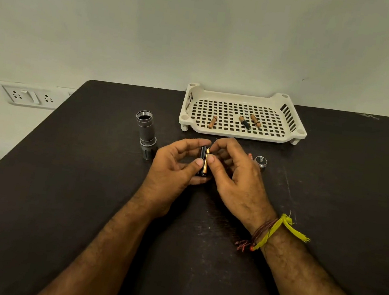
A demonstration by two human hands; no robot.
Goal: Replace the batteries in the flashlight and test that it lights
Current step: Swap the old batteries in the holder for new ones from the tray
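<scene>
My left hand [176, 164] holds a black battery holder [202, 160] upright over the middle of the dark table. My right hand [232, 174] pinches a copper and black battery [206, 162] against the holder's right side. The grey flashlight body [146, 132] stands head-down to the left, its threaded end open at the top. Its tail cap [261, 161] lies to the right of my right hand, with a small red-tipped object [250, 156] beside it, mostly hidden by my fingers.
A cream perforated tray [240, 131] sits at the back of the table with three batteries [245, 123] lying in it. The table [57, 203] meets a pale wall behind. A wall socket plate [28, 97] is at the left.
</scene>
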